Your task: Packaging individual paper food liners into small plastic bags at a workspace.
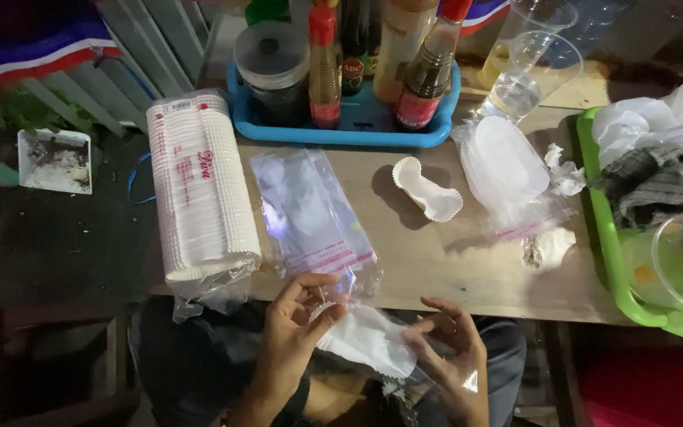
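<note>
Below the counter [436, 261] edge, the left hand [298, 328] pinches a clear bag [405, 360] while the right hand [452, 352] grips its other side, a white paper cup [365, 340] inside.

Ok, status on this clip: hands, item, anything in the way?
Left hand and right hand both gripping a clear plastic bag with a white paper cup liner in it. Nothing between them.
</note>
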